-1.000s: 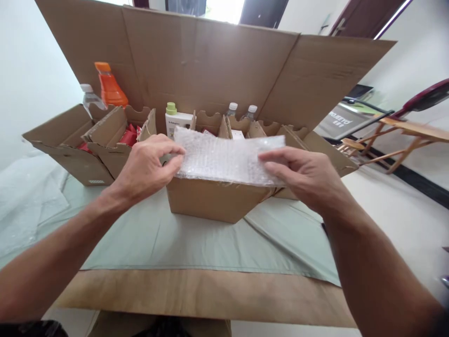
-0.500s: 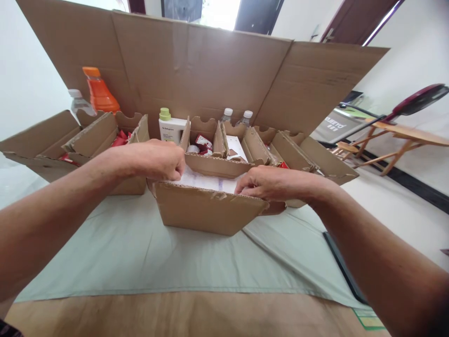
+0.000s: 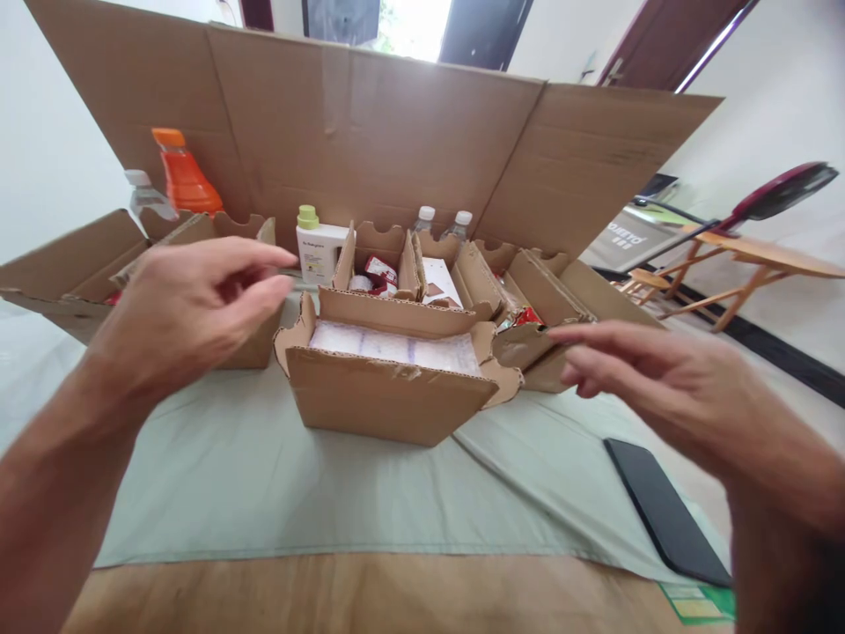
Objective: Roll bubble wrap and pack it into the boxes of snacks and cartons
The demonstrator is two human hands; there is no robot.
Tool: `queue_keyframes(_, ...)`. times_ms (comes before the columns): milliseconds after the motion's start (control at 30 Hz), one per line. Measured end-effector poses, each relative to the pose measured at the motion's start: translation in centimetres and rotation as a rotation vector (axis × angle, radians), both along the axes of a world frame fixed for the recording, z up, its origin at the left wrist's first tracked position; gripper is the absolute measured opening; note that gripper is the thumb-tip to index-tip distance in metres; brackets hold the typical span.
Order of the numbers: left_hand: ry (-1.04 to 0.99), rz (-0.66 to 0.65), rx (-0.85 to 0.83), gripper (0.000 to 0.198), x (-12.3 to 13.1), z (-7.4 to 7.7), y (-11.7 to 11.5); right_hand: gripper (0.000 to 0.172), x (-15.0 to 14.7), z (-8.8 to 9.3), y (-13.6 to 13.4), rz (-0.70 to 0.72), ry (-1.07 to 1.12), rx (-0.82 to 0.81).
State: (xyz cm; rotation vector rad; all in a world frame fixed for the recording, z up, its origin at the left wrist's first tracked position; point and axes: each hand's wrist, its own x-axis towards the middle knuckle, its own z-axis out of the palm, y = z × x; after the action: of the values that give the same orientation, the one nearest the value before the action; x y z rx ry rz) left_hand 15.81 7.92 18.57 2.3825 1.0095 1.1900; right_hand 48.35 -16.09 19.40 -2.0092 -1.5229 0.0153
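A small open cardboard box [image 3: 379, 401] stands on the pale green cloth in front of me. Inside it lies a white bubble-wrapped item [image 3: 396, 346] with faint purple lines, filling the box from side to side. My left hand [image 3: 198, 304] hovers to the left of the box, thumb and fingers apart, holding nothing. To the right of the box, my right hand [image 3: 647, 374] is in the air with its fingers loosely bent and apart, also without anything in it. Neither hand touches the box.
Behind stand cardboard bins [image 3: 383, 242] with packets, before a tall cardboard panel [image 3: 383, 132]. An orange bottle [image 3: 188, 176], a white bottle with a green cap [image 3: 320, 251] and clear bottles [image 3: 460, 224] stand there. A dark phone-like slab [image 3: 664, 511] lies at right on the cloth [image 3: 370, 511].
Both hands have come out of the small box and moved apart, the left one leftward, the right one rightward. The bubble-wrapped item stays inside, now fully in sight.
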Motion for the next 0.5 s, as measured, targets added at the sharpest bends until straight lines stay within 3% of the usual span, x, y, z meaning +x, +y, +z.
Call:
queue_keyframes(67,-0.143,-0.042,-0.164,0.056,-1.8,-3.2,-0.8,0.046,-0.6,-3.1,-1.5,-0.068,0.118,0.034)
queue_keyframes(133,-0.117,-0.095,-0.383,0.087,-2.2,-6.8,-1.4,0.064,-2.5,-6.4,-1.3,-0.073,0.218,0.019)
queue_keyframes(233,-0.173,-0.301,-0.576,0.095,-0.5,-10.8,-2.2,0.079,-6.5,-10.2,1.0,-0.051,0.301,0.059)
queue_keyframes(333,-0.284,-0.433,-0.674,0.083,1.6,-12.0,-3.1,0.077,-9.2,-11.8,3.4,-0.098,0.401,0.178)
queue_keyframes(433,-0.306,-0.406,-0.686,0.084,1.8,-12.0,-4.2,0.076,-10.2,-12.2,3.4,-0.104,0.480,0.240)
queue_keyframes(500,-0.276,-0.331,-0.633,0.084,0.2,-12.1,-5.7,0.075,-11.0,-12.5,1.8,-0.108,0.439,0.268)
